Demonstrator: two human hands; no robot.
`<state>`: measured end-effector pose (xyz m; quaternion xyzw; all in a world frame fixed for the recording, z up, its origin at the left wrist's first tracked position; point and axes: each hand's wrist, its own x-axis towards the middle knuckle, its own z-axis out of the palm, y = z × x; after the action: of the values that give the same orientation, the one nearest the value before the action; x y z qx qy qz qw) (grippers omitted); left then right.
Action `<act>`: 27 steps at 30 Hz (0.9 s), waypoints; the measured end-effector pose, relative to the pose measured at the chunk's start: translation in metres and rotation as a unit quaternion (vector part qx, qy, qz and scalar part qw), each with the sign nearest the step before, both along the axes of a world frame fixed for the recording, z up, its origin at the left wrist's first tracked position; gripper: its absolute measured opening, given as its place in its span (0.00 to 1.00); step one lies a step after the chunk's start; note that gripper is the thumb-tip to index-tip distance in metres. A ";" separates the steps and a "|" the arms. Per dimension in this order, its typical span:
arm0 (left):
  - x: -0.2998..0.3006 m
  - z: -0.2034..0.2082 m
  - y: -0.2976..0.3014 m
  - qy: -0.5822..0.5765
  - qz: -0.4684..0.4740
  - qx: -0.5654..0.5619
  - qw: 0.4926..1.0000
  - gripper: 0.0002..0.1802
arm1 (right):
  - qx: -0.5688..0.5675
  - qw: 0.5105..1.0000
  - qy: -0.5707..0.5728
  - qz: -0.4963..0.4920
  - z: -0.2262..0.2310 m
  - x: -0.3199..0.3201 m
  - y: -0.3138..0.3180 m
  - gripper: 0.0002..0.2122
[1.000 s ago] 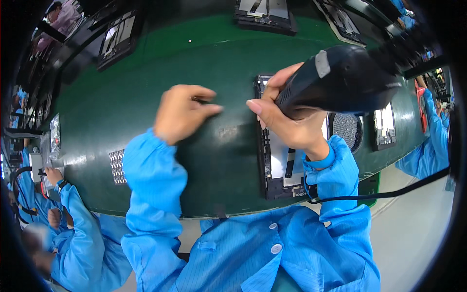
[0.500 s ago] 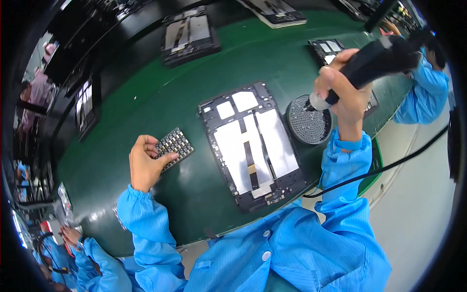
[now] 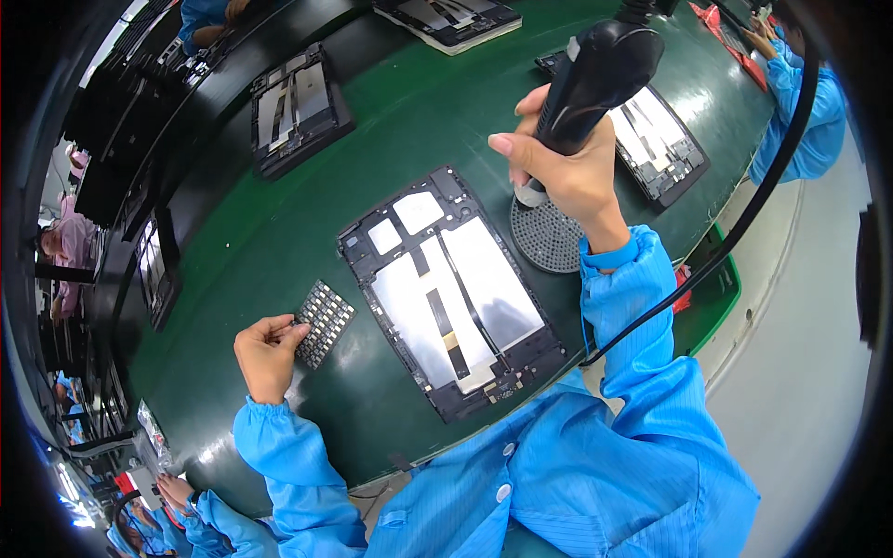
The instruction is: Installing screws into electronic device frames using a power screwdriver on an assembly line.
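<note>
My right hand (image 3: 577, 177) is wrapped around a black corded electric screwdriver (image 3: 605, 74). The light-coloured nose end of this tool is over a round grey dish (image 3: 549, 232) dotted with small holes, and its tip is hidden. A small dark panel (image 3: 326, 325) with rows of tiny pale parts lies to the left, its near-left corner pinched by the thumb and fingers of my left hand (image 3: 268, 355). Between the hands an opened tablet (image 3: 456, 298) lies flat, with silver battery areas, black ribbon strips and a dark frame.
Another opened tablet (image 3: 660, 149) lies beyond my right wrist. Dark cases with similar insides, such as one device (image 3: 298, 112), stand along the far side. A black cable (image 3: 744, 219) arcs over my right sleeve. A green bin (image 3: 716, 288) is below the right edge; co-workers sit at both sides.
The view has turned, so most things sit farther left. The screwdriver has swung more upright over the dish. My left fingers have drawn back to the panel's corner.
</note>
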<state>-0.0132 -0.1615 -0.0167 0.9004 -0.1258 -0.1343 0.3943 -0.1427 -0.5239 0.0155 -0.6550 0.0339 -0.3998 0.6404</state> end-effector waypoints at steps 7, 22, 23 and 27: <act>-0.043 0.016 -0.040 -0.363 -0.143 0.032 0.920 0.07 | 0.004 1.000 0.017 -0.004 0.000 0.001 -0.002 0.14; -0.093 0.006 -0.064 -0.081 -0.125 -0.032 0.988 0.04 | 0.005 1.000 0.028 0.006 -0.003 0.001 -0.004 0.13; -0.094 0.006 -0.063 -0.077 -0.132 -0.040 0.987 0.04 | 0.000 1.000 0.026 0.002 -0.001 0.001 -0.003 0.13; -0.099 -0.002 -0.059 -0.084 -0.149 -0.078 0.982 0.04 | 0.015 1.000 0.007 -0.010 0.008 0.001 0.010 0.13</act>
<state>-0.1126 -0.2206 -0.0185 0.8463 -0.3013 -0.1049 0.4266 -0.1414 -0.5140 0.0237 -0.6477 0.0507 -0.4007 0.6460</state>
